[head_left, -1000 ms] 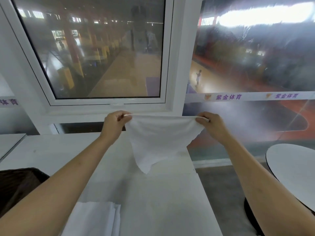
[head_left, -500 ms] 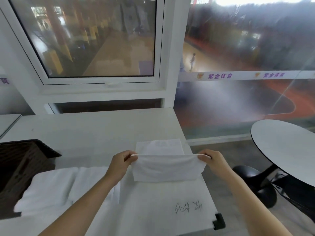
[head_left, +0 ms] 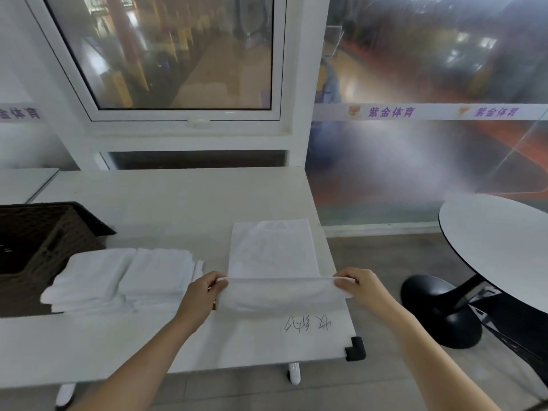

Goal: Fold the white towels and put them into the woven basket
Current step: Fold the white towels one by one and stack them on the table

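A white towel [head_left: 272,250] lies stretched out on the white table [head_left: 178,197], its far part flat and its near edge lifted. My left hand [head_left: 204,292] pinches the near left corner. My right hand [head_left: 360,287] pinches the near right corner. The edge between them is pulled taut just above the table, and the cloth under it sags in a loose fold. Left of my left hand sits a pile of folded white towels [head_left: 118,277]. The dark brown woven basket [head_left: 38,238] stands at the table's left end, right behind that pile.
A round white table [head_left: 498,244] on a black pedestal base [head_left: 439,310] stands to the right, across a strip of grey floor. A black corner guard [head_left: 355,348] caps the table's near right corner. Handwriting marks the tabletop near my hands. Windows run along the back.
My hands came down from chest height with the hanging towel to the tabletop. The towel's far part now lies flat, and the near edge has been drawn slightly toward me.
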`<state>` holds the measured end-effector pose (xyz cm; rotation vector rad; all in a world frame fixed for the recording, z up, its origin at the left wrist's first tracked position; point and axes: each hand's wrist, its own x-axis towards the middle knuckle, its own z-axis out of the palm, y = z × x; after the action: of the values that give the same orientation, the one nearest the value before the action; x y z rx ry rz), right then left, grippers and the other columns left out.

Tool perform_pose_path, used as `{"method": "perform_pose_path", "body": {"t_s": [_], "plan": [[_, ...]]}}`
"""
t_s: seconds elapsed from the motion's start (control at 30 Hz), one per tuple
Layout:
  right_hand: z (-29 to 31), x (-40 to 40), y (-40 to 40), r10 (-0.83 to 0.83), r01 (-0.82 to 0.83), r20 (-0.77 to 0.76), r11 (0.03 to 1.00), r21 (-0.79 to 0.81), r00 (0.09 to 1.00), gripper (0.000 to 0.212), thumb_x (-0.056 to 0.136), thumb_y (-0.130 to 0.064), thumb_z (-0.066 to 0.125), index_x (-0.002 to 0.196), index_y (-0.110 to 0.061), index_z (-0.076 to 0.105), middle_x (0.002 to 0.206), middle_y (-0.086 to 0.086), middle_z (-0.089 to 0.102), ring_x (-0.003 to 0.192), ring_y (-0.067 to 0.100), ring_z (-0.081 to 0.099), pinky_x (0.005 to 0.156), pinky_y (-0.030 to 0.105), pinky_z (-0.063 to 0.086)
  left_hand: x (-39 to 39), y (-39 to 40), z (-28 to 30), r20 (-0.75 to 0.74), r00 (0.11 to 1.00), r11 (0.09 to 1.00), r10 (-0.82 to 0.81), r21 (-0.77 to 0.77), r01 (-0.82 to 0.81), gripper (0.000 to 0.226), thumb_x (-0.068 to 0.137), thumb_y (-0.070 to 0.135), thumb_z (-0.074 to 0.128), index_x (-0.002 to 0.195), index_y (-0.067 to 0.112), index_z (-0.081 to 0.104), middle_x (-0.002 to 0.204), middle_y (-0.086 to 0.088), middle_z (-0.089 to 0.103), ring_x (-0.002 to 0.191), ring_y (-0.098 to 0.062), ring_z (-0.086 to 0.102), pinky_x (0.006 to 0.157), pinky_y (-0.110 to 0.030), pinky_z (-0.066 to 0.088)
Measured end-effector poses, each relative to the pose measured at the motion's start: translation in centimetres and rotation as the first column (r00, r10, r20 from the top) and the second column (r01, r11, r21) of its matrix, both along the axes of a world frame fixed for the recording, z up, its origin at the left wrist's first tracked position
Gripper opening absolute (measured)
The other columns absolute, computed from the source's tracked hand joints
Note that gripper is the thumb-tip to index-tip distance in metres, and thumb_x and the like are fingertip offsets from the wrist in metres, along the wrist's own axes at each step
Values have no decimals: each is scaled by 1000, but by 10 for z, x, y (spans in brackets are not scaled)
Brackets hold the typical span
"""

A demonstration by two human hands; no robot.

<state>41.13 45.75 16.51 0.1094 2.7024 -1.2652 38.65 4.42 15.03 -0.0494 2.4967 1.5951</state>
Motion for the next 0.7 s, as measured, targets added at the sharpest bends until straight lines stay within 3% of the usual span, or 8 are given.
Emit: {"method": "perform_pose_path", "body": {"t_s": [0.1,0.23,0.37,0.53,0.7], "plan": [[-11,15,7,17,-17,3,1000,2,1000,10,96,-25,70,92,-28,79,91,-18,76,88,4,69,80,28,54,23,8,-8,19,1000,999,2,-43,-1,20,104,28,59,89,34,70,83,3,70,83,-25,68,68,-42,62],[-20,27,11,30,-30,20,999,-12,999,11,96,-24,70,92,-28,79,91,-21,75,88,-1,67,76,17,50,41,16,-14,51,998,997,39,-71,-36,18,104,26,59,90,26,71,80,2,70,77,-30,68,59,-37,62],[-24,24,15,41,-40,41,999,-20,998,8,95,-25,71,93,-27,78,91,-19,75,89,-3,66,78,18,50,40,21,-19,35,999,991,37,-130,-32,17,104,28,58,93,26,71,76,5,70,58,-17,61,48,-30,51],[-26,-17,10,-6,7,52,1000,-15,999,5,94,-32,73,93,-27,73,92,-11,74,85,4,66,72,22,51,6,25,-20,-17,997,985,79,-150,-81,19,104,32,57,90,30,69,80,15,72,68,-8,68,71,-32,55],[-30,-90,3,-101,101,-3,994,-45,995,5,94,-28,71,90,-27,70,88,-7,72,81,14,65,65,25,49,-64,30,-23,-86,982,974,167,-143,-178,20,104,33,56,87,29,67,74,12,69,65,-14,66,67,-37,52]]}}
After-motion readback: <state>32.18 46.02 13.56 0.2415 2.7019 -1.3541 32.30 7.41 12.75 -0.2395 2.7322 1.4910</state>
